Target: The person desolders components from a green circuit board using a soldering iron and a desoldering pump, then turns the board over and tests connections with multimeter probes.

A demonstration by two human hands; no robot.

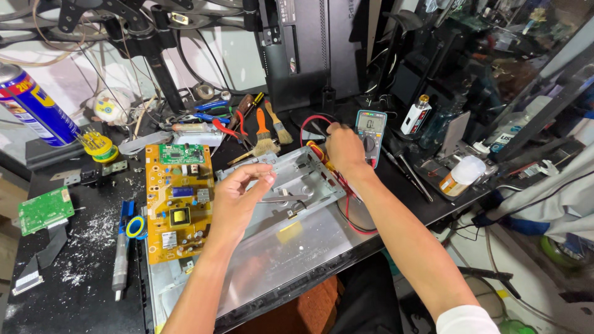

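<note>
My left hand point(238, 195) hovers over a grey metal frame point(309, 170) that lies on the silver back panel point(291, 247) of an opened monitor. Its fingers are curled but apart, with nothing clearly in them. Grey tweezers point(288, 198) lie on the frame just past the thumb. My right hand point(343, 148) reaches to the far side of the frame beside a green-edged multimeter point(371, 127) and closes on the probes. A black probe tip point(315, 127) sticks out past the fingers, and red leads point(349, 213) trail back beneath the wrist.
A yellow circuit board point(179, 204) lies left of the frame, a small green board point(44, 209) at far left. Brushes point(265, 133), pliers point(213, 117), a spray can point(34, 105), a screwdriver point(122, 260) and a white bottle point(461, 176) crowd the black bench; a monitor stand point(309, 49) rises behind.
</note>
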